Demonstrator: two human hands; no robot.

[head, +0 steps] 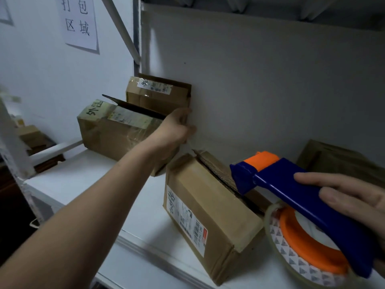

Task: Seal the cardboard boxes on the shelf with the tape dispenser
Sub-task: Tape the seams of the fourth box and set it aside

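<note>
Left hand (177,128) closed on far box (125,130) edge, well left of near box (208,207). Right hand (354,197) gripping tape dispenser (291,188), nose over near box's open seam, running front-to-back.

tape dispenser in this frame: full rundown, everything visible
The blue plastic tape dispenser has a long blue handle, an orange piece at its front end and an orange hub carrying a roll of clear tape with a white patterned core. The right hand holds the handle, fingers lying along it. It is tilted, front end over the open top seam of the nearest brown cardboard box; contact unclear.
</note>
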